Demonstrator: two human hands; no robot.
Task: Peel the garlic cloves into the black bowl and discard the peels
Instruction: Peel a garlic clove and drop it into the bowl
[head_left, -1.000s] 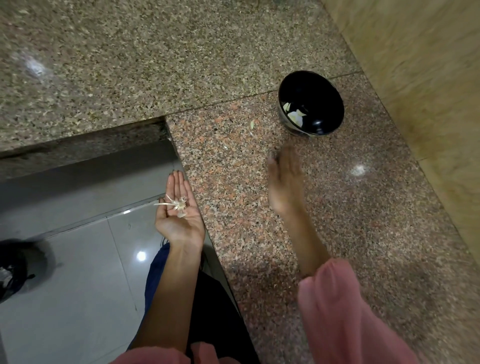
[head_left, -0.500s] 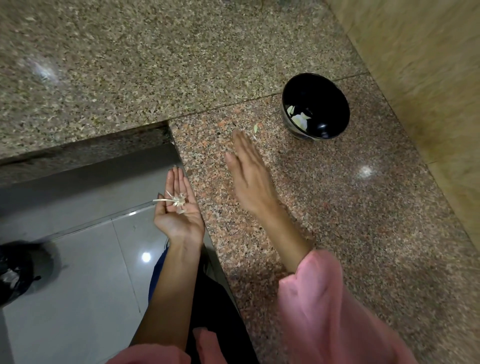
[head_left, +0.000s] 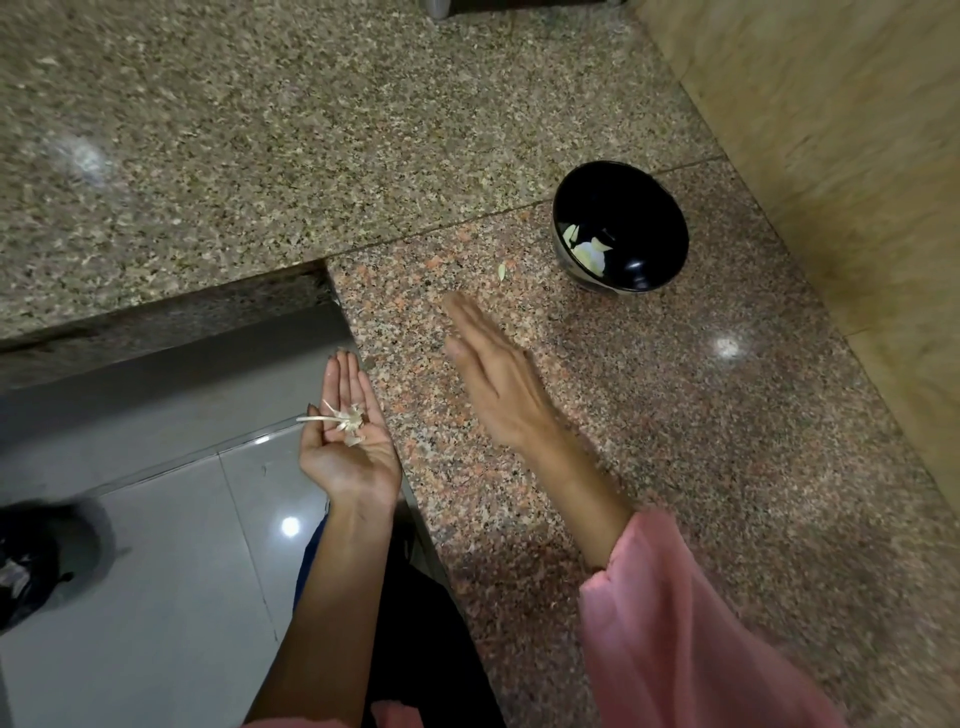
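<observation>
My left hand (head_left: 347, 451) is held palm up just past the counter's edge, cupping a small heap of dry garlic peels and a stem (head_left: 347, 420). My right hand (head_left: 493, 379) hovers flat, fingers together and empty, over the reddish granite counter (head_left: 675, 467), a little right of the left hand. The black bowl (head_left: 644, 208) stands farther back and right, holding a few pale peeled garlic cloves (head_left: 589, 253). One small loose peel (head_left: 501, 271) lies on the counter between my right fingertips and the bowl.
A grey-speckled granite surface (head_left: 260, 130) runs across the back. A beige stone wall (head_left: 857, 156) rises on the right. The grey tiled floor (head_left: 156, 571) lies below the left hand, with a bin lined with a black bag (head_left: 31, 571) at the far left.
My right hand has moved left across the counter, from just below the bowl toward my left hand. The left hand stays put with the peels.
</observation>
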